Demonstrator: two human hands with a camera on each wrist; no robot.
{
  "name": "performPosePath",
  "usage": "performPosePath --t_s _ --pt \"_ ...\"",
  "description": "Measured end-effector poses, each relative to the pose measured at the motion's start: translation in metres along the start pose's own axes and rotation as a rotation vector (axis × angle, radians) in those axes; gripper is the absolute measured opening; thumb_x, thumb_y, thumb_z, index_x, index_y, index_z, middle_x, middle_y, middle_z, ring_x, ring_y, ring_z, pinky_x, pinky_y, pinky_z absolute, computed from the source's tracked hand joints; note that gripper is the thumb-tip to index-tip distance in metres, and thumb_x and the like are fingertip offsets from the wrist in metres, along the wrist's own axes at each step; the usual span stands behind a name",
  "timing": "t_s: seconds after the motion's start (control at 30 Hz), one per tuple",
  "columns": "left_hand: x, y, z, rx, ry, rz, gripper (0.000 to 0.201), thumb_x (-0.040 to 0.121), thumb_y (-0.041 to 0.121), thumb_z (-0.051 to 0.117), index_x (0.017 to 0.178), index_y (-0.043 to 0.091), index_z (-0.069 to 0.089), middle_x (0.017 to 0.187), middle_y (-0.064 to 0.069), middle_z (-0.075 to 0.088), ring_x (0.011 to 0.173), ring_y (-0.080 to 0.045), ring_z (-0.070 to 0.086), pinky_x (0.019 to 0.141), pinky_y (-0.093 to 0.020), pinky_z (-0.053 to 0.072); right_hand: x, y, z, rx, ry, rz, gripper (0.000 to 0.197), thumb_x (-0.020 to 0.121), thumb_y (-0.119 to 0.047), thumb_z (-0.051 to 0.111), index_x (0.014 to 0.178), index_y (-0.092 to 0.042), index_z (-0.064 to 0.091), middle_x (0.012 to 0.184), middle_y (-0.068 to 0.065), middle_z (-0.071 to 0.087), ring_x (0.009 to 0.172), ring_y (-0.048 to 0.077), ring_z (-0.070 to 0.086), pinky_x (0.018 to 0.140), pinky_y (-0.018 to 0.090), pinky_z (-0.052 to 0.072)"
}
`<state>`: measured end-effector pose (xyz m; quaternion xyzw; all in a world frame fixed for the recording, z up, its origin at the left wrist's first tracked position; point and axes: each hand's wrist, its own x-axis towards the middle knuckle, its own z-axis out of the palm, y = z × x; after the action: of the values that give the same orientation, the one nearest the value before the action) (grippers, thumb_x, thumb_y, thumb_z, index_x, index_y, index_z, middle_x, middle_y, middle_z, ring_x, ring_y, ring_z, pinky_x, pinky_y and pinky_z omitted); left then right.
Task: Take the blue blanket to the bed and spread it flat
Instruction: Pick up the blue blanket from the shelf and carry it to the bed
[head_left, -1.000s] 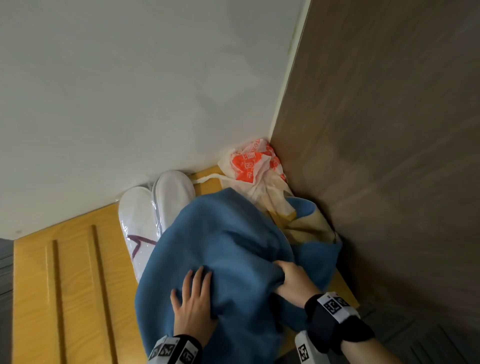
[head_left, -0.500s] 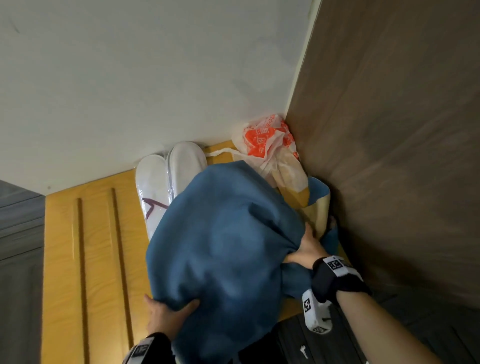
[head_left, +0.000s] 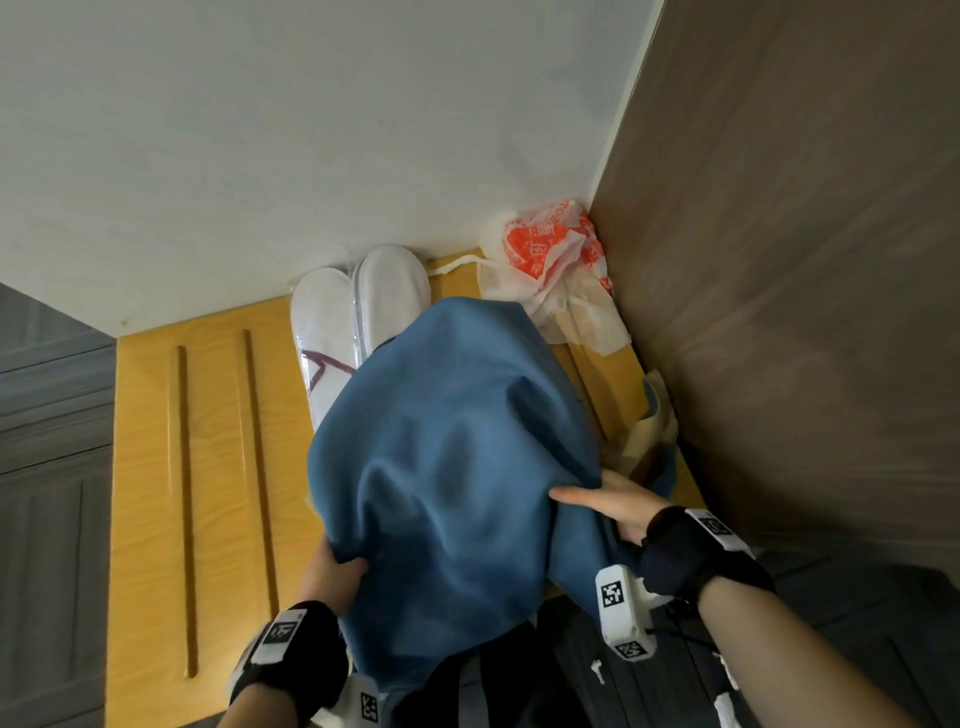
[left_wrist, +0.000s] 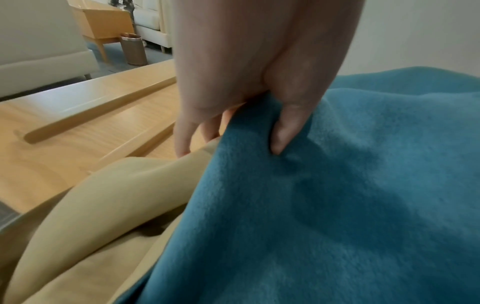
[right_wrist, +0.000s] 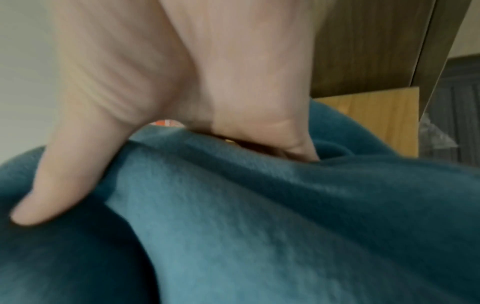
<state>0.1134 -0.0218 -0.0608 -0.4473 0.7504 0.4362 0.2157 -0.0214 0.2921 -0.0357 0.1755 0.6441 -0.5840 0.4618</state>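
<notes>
Blue blanket (head_left: 457, 467), soft fleece, bunched w/ folds.

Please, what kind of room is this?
Probably a hotel room or bedroom corner: wrapped white slippers and a plastic bag lie on a wooden bench, and the left wrist view shows a sofa behind.

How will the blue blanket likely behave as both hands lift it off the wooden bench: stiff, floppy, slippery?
Likely floppy: the blue blanket sags in folds between the left hand and right hand. Probably not slippery: its fuzzy nap bunches under the left thumb. It may drag along the cream fabric beneath it.
</notes>
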Motion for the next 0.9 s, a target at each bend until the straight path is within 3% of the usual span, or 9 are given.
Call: performPosePath --t_s 0.13,0.23,0.43,0.57,0.63,0.67,0.77,0.83,0.9 --pt "-0.006 0.013 0.004 -0.101 -0.051 0.038 0.052 0.077 -0.012 0.053 0.127 0.001 0.045 0.126 -0.022 0.056 0.117 -0.037 0.052 0.095 -0.044 0.042 0.009 0.004 0.033 -0.208 0.234 -0.042 0.086 0.059 -0.025 0.086 0.133 -0.012 0.043 0.129 0.008 0.057 0.119 0.027 0.054 0.102 0.043 0.043" --pt "-0.009 0.017 0.007 -0.228 -0.091 0.050 0.053 0.080 -0.011 0.053 0.130 0.002 0.040 0.129 -0.020 0.053 0.120 -0.036 0.050 0.099 -0.044 0.042 0.010 0.024 0.055 -0.340 0.431 -0.005 0.071 0.068 -0.015 0.074 0.131 -0.011 0.040 0.127 0.012 0.056 0.119 0.030 0.053 0.100 0.036 0.042" --pt "-0.004 0.021 -0.009 -0.316 -0.218 0.053 0.052 0.079 0.022 0.072 0.123 0.007 0.050 0.114 -0.007 0.060 0.101 -0.022 0.058 0.085 -0.030 0.045 -0.016 0.046 0.087 -0.314 0.386 0.020 0.042 0.069 -0.005 0.072 0.109 -0.005 0.058 0.106 0.010 0.063 0.108 0.027 0.059 0.082 0.028 0.045" --pt "0.009 0.015 -0.025 -0.123 -0.250 0.110 0.054 0.083 0.004 0.063 0.131 0.001 0.041 0.132 -0.019 0.053 0.121 -0.034 0.051 0.095 -0.035 0.041 -0.037 0.026 0.089 -0.078 0.214 0.011 0.065 0.056 -0.026 0.087 0.114 -0.020 0.058 0.115 0.001 0.066 0.103 0.019 0.062 0.088 0.035 0.051" --pt "0.017 0.012 -0.032 -0.076 -0.261 0.145 0.059 0.082 0.002 0.063 0.134 0.002 0.036 0.135 -0.019 0.050 0.124 -0.035 0.048 0.097 -0.036 0.040 -0.034 0.018 0.099 0.173 0.279 -0.040 0.075 0.053 -0.034 0.084 0.121 -0.018 0.057 0.118 0.003 0.066 0.103 0.018 0.064 0.085 0.037 0.054" --pt "0.020 0.011 -0.035 -0.093 -0.275 0.161 0.061 0.081 0.004 0.065 0.134 0.004 0.036 0.135 -0.017 0.050 0.123 -0.034 0.048 0.097 -0.036 0.040 -0.030 0.016 0.108 0.197 0.337 -0.049 0.081 0.056 -0.034 0.084 0.128 -0.016 0.052 0.125 0.005 0.063 0.110 0.021 0.061 0.092 0.040 0.051" --pt "0.026 0.008 -0.037 -0.235 -0.382 0.165 0.073 0.074 0.019 0.076 0.134 0.011 0.035 0.133 -0.007 0.052 0.119 -0.025 0.051 0.100 -0.036 0.042 -0.018 0.026 0.145 -0.034 0.579 -0.005 0.104 0.059 -0.030 0.087 0.141 -0.006 0.028 0.139 0.008 0.048 0.127 0.025 0.047 0.107 0.036 0.038" --pt "0.025 0.008 -0.032 -0.334 -0.445 0.104 0.087 0.064 0.030 0.083 0.135 0.013 0.037 0.133 -0.005 0.054 0.119 -0.025 0.054 0.104 -0.045 0.043 -0.017 0.041 0.162 -0.112 0.760 0.006 0.104 0.058 -0.023 0.086 0.138 -0.003 0.024 0.131 0.012 0.053 0.120 0.027 0.052 0.092 0.028 0.042" --pt "0.021 0.007 -0.024 -0.346 -0.482 0.094 0.088 0.057 0.034 0.086 0.131 0.013 0.045 0.129 -0.006 0.059 0.117 -0.026 0.057 0.103 -0.048 0.045 -0.019 0.052 0.172 -0.080 0.829 0.002 0.075 0.064 -0.015 0.079 0.127 -0.006 0.040 0.119 0.015 0.061 0.108 0.029 0.059 0.079 0.027 0.042"
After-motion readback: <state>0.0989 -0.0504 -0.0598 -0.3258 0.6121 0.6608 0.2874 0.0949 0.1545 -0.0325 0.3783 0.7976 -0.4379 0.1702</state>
